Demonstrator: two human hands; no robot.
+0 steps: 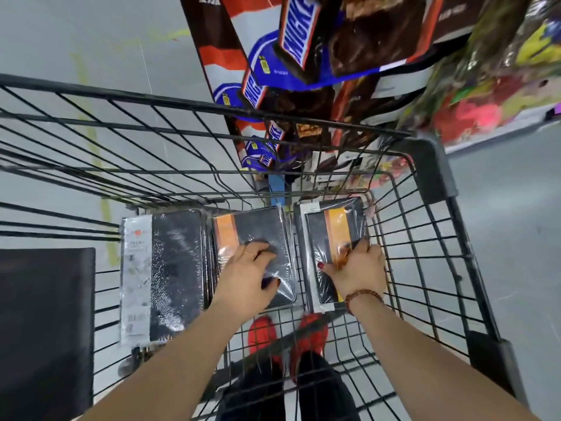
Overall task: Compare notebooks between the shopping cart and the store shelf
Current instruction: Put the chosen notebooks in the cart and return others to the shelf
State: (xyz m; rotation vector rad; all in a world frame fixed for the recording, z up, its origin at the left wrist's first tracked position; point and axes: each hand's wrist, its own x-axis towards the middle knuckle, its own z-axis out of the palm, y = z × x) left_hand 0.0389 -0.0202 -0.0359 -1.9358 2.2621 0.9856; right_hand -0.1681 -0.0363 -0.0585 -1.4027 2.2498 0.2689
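Observation:
Three shrink-wrapped black notebooks lie flat in the wire shopping cart [425,238]. The left notebook [170,268] has a white label strip. The middle notebook [258,232] has an orange band, and my left hand [246,275] lies on it with curled fingertips pressing its wrap. The right notebook [331,232] also carries an orange band; my right hand [358,268] grips its right edge, thumb on the cover and fingers curled over the side. More notebooks seem stacked under the middle one.
A chocolate-bar display stand [303,71] rises just beyond the cart's front. Blurred colourful shelf goods [501,86] are at the upper right. A black flap [45,329] covers the cart's left rear. Grey floor surrounds the cart; my red shoes [288,332] show through the wires.

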